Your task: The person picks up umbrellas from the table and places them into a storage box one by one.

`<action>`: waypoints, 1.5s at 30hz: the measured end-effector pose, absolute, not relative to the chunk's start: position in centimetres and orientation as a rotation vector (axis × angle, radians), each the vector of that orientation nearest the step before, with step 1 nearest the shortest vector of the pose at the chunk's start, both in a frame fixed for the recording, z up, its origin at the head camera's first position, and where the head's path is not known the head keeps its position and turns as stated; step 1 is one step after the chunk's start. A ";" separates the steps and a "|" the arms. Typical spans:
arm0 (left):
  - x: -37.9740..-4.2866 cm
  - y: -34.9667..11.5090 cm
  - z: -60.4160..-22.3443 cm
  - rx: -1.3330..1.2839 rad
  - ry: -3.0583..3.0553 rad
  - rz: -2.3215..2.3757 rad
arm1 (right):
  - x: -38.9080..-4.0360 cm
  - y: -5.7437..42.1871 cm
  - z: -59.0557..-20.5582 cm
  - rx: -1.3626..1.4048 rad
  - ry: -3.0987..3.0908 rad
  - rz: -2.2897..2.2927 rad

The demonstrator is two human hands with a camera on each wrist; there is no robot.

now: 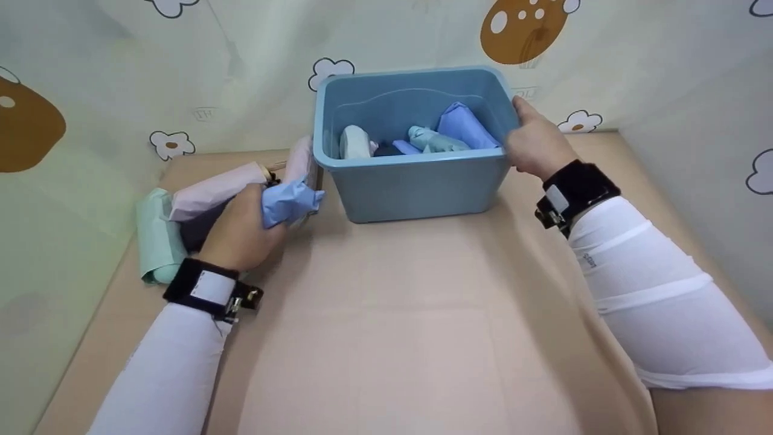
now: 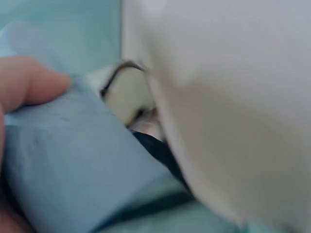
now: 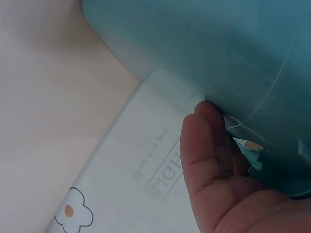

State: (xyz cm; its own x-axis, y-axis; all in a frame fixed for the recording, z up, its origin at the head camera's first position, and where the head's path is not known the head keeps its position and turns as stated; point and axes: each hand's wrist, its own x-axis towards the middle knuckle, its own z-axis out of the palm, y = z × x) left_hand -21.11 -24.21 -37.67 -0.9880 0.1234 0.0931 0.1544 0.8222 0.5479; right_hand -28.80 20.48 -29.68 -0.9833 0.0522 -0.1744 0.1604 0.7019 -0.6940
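Observation:
My left hand [image 1: 244, 226] grips a small blue wrapped bundle [image 1: 288, 202], its crumpled end sticking out past the fingers. Close up in the left wrist view, the thumb presses on the blue wrapping [image 2: 82, 150]. Around that hand lie a pale pink wrapped roll [image 1: 217, 187], a mint green roll [image 1: 160, 232] and a dark item [image 1: 196, 232] partly hidden behind the hand. A blue-grey plastic bin [image 1: 416, 190] stands at the back. My right hand [image 1: 539, 142] holds its right side by the rim; in the right wrist view, fingers [image 3: 199, 155] touch the outer wall near an opening.
Inside the bin are a white roll [image 1: 355, 142], a teal crumpled bundle [image 1: 436, 140] and a blue-violet packet [image 1: 466, 125]. Another pinkish roll [image 1: 300, 158] leans by the bin's left side. A patterned sheet [image 1: 253, 78] rises behind the beige-covered table [image 1: 398, 314].

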 end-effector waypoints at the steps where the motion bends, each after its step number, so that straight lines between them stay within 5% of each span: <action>1: -21.0 -23.9 -37.4 -0.234 -2.901 -0.965 | -28.8 20.5 -29.7 0.175 2.764 -1.149; 22: -19.2 -18.0 -32.5 -0.512 -2.270 -1.211 | -29.1 20.7 -29.5 0.238 2.727 -1.142; 45: -24.1 -10.4 -30.3 -0.916 -2.118 -0.778 | -28.9 20.4 -29.7 0.202 2.750 -1.142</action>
